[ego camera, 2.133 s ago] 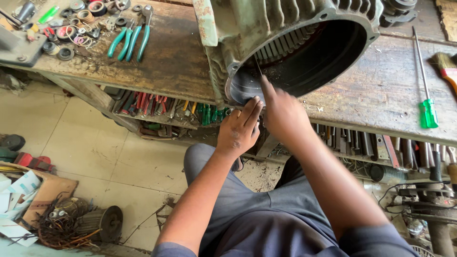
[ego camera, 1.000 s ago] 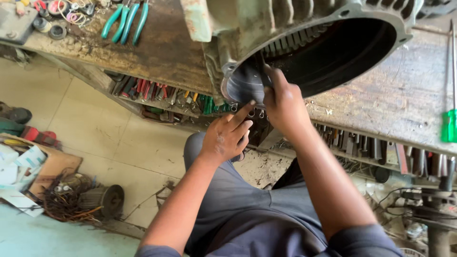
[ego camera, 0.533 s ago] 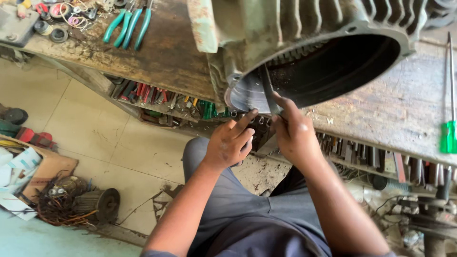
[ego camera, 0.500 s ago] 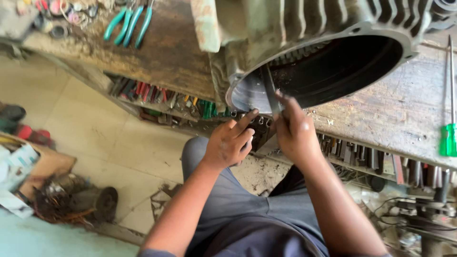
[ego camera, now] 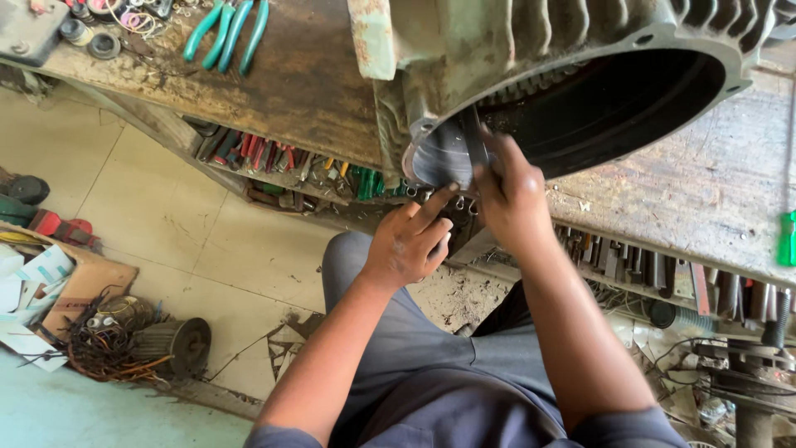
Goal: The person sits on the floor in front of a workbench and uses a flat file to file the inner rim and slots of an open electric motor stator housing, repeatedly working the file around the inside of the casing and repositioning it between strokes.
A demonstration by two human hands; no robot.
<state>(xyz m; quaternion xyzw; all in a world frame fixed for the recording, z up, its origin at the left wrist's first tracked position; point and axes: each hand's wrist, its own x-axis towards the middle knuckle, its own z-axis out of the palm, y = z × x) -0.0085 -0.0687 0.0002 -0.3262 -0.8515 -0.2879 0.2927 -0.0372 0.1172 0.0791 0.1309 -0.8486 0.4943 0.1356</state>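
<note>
Your right hand grips a thin dark metal tool blade, which stands just above the grip and enters the round opening of the large grey-green finned cast-metal motor housing. Your left hand, just left of and below that grip, extends its forefinger to a grey sheet liner at the housing rim. The housing rests on the worn wooden workbench. Green-handled pliers lie well to the left.

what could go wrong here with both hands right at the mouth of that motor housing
The right hand pushes a thin dark blade-like tool into the rim of the big green ribbed metal motor housing; a slip could drive it into the left hand, whose fingertips sit beside it. The housing overhangs the worn wooden workbench edge above the person's lap, so hard prying might shift it.
</note>
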